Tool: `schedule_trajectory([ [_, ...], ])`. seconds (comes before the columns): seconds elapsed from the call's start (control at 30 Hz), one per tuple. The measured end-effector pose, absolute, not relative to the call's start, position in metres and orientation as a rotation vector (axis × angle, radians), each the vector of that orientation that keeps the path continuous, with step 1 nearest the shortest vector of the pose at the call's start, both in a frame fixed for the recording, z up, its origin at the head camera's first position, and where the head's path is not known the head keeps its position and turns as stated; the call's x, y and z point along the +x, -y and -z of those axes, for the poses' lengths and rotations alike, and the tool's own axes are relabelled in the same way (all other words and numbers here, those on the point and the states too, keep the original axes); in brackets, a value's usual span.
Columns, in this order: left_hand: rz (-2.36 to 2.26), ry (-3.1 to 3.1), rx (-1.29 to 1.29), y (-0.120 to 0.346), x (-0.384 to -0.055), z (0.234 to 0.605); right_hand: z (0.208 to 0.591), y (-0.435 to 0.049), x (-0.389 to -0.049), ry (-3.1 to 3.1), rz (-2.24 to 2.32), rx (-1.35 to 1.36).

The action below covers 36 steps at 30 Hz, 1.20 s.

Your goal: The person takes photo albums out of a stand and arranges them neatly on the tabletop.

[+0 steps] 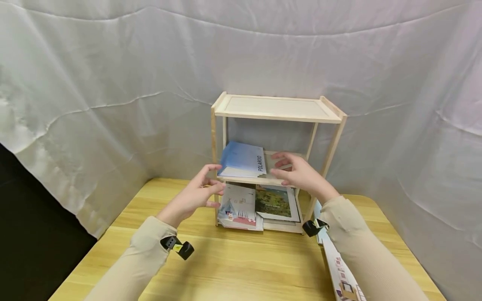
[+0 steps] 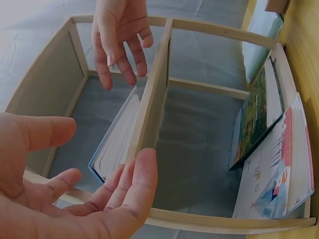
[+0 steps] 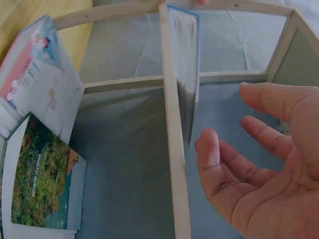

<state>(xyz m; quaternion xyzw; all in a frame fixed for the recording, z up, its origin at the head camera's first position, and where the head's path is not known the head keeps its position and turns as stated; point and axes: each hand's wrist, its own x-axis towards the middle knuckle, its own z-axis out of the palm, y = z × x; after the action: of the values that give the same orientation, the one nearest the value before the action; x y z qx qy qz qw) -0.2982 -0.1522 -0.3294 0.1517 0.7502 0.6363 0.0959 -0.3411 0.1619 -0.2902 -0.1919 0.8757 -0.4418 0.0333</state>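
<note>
A blue book lettered POLAROID (image 1: 242,158) lies flat on the middle board of a small pale wooden shelf, toward its left side. My left hand (image 1: 200,193) is at the shelf's left front, fingers spread and loosely bent, fingertips near the book's left front corner. In the left wrist view nothing is held in that left hand (image 2: 55,211). To the right of the book hovers my right hand (image 1: 299,172) over the middle board, fingers apart. The right wrist view shows a gap between the right hand (image 3: 269,184) and the book (image 3: 183,64).
The shelf's top board (image 1: 276,106) spans above the book. On the bottom level lie a white illustrated book (image 1: 239,205) and a book with a foliage cover (image 1: 274,202). Another illustrated book (image 1: 340,267) lies at the table's right, partly behind my right sleeve. Grey curtains (image 1: 150,83) surround the table.
</note>
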Motion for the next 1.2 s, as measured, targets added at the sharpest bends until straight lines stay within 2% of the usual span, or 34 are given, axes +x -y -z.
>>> schedule_trajectory([
  [0.2, -1.854, -2.235, 0.437, 0.152, -0.301, 0.328, 0.29, -0.155, -0.355, -2.659, 1.399, -0.491],
  [0.77, -1.757, -2.324, 0.404, 0.152, -0.313, 0.325, 0.284, -0.125, -0.38, -2.581, 1.398, -0.445],
  [1.2, -1.708, -2.386, 0.431, 0.144, -0.322, 0.326, 0.282, -0.115, -0.384, -2.661, 1.294, -0.362],
])
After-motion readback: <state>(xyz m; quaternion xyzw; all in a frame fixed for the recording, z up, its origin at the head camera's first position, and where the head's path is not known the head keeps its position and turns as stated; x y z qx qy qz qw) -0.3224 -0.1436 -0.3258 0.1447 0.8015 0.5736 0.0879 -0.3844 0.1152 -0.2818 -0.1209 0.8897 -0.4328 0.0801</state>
